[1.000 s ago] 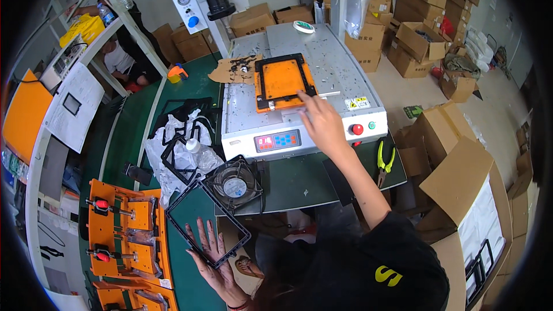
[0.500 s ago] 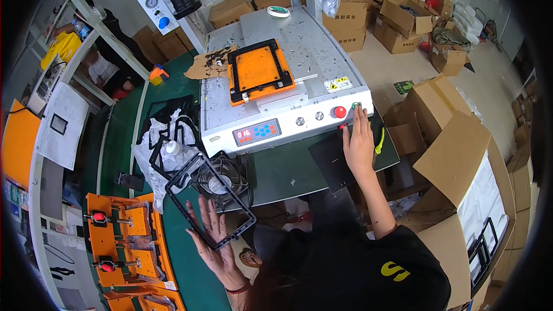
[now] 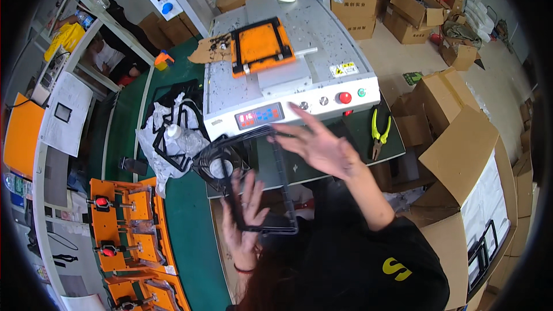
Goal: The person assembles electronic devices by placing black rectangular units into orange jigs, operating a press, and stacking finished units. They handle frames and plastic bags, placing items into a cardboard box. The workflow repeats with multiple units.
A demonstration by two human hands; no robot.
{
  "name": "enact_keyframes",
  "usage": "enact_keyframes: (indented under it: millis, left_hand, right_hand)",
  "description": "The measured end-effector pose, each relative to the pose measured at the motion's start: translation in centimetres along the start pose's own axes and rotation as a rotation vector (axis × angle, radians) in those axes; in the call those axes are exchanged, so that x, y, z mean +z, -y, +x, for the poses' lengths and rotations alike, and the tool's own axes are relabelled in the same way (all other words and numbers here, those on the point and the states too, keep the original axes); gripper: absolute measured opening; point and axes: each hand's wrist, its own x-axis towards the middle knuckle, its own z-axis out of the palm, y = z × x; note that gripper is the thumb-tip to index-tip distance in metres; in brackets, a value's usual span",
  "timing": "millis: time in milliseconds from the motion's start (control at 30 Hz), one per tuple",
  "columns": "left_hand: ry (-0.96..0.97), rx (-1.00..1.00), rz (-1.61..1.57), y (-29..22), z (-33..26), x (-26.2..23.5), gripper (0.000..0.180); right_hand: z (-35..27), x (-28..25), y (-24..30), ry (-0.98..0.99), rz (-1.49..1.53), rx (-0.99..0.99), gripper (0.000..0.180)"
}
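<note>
My left hand [image 3: 246,222] holds a thin black rectangular frame [image 3: 279,231] by its lower left part, with the fingers behind its open middle. My right hand [image 3: 324,151] is beside the frame's upper right corner, fingers spread and slightly blurred; whether the fingertips touch it I cannot make out. Behind both hands stands a white machine [image 3: 219,129] with a lit display, knobs, a red button [image 3: 345,98] and a green button [image 3: 362,93]. On its bed an orange fixture plate [image 3: 260,46] carries another black frame [image 3: 282,40].
Yellow-green pliers [image 3: 375,133] lie at the green table's right end. White plastic wrap with black frames [image 3: 158,150], a bottle [image 3: 173,131] and a small fan [image 3: 220,167] are to the left. Orange clamp fixtures [image 3: 138,230] sit nearer. Open cardboard boxes [image 3: 458,155] stand at right.
My right hand has left the green button and moved left to the held frame. The frame has turned and shifted right with my left hand. The view has shifted slightly.
</note>
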Motion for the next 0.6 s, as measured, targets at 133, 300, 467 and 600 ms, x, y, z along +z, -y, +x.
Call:
enact_keyframes:
  millis: [133,300,467,600]
  left_hand:
    - [-0.068,-0.205,0.018,2.5,0.5,-0.1,0.061]
    - [0.127,-0.456,0.193,3.7,0.4,-0.5,0.090]
    - [0.134,-0.562,0.070,6.4,1.0,-2.4,0.087]
    - [0.072,-0.543,0.101,4.7,0.2,-2.8,0.086]
  right_hand:
    - [2.9,1.3,-3.2,0.154,0.306,0.184,0.118]
    - [3.5,0.6,-6.4,0.279,0.572,0.191,0.128]
    - [1.3,1.3,-9.6,0.316,0.742,0.166,0.130]
    - [-2.7,0.3,-5.1,-0.141,0.332,0.219,0.102]
